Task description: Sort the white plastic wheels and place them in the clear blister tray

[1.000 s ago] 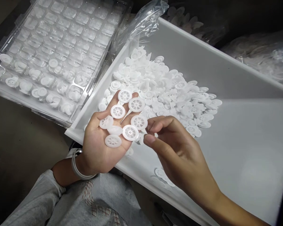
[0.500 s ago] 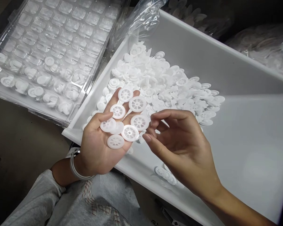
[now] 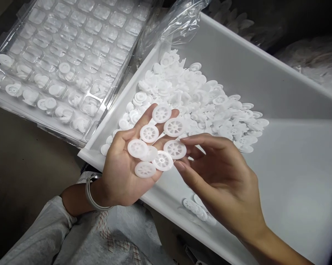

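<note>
My left hand [image 3: 127, 176] is palm up over the near-left side of the grey bin [image 3: 292, 176], holding several white spoked plastic gears spread over its palm and fingers. One gear [image 3: 161, 113] lies on the fingertips, another gear [image 3: 162, 161] lower down by the edge of the palm. My right hand [image 3: 223, 180] is beside them, thumb and index finger apart with their tips at the edge of the rightmost gear [image 3: 175, 149]; contact is hard to tell. Behind my hands a heap of similar white parts [image 3: 188, 88] fills the bin's left end.
Left of the bin lies a clear compartment tray [image 3: 69, 66], its nearest rows holding small white parts. Crumpled clear plastic film [image 3: 177, 22] hangs over the bin's far-left corner. A few loose gears [image 3: 195, 209] lie near the bin's front wall. Bagged pieces [image 3: 317, 59] stand behind.
The whole view has shifted slightly, with the bin and tray further right. My right fingertips have come closer to the rightmost gear. The gears keep their layout on my left palm.
</note>
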A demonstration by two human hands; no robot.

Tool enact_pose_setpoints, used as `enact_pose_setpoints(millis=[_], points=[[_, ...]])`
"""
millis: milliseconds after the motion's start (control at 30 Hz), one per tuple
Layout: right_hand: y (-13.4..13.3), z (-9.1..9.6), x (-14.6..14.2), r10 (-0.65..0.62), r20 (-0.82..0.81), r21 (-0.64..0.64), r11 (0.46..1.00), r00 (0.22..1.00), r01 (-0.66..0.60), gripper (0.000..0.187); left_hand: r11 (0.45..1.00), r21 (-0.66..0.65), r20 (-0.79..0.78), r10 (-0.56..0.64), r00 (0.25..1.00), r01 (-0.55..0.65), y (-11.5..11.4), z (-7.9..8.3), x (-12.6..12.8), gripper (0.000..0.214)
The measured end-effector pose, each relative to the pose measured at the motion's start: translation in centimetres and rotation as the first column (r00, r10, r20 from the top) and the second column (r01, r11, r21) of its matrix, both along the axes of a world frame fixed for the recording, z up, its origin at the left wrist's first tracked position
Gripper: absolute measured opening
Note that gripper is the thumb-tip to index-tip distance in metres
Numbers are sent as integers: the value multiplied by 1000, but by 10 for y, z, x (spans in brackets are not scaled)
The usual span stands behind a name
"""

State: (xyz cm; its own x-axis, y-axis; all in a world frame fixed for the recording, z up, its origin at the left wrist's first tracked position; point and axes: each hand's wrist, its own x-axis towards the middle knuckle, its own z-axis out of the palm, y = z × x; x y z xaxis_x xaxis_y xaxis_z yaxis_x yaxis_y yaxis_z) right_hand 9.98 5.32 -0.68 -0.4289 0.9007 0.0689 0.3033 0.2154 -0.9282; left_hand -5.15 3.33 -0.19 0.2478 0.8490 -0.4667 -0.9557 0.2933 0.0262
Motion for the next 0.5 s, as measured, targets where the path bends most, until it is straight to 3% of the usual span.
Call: enact_pose_setpoints(millis=[67, 133, 233, 333, 500], points=[[-1, 2, 1, -2, 18, 47, 999, 1000, 1, 34, 1000, 0, -3, -1, 1000, 1, 0, 0, 0, 45], [-1, 5, 3, 1, 74, 178, 984, 997, -14, 41, 1000, -9, -12, -5, 1000, 5, 0, -1, -1, 45], [0, 12, 8, 24, 236, 475, 869, 971, -137, 58, 1000, 0, -7, -25, 1000, 25, -1, -1, -1, 43], [-3, 19, 13, 75, 427, 527, 789, 901, -316, 67, 999, 33, 16, -35, 999, 34, -1, -2, -1, 42], [-9, 16, 11, 132, 414, 623, 681, 901, -386, 58, 998, 51, 32, -33, 999, 31, -3, -4, 0, 39]])
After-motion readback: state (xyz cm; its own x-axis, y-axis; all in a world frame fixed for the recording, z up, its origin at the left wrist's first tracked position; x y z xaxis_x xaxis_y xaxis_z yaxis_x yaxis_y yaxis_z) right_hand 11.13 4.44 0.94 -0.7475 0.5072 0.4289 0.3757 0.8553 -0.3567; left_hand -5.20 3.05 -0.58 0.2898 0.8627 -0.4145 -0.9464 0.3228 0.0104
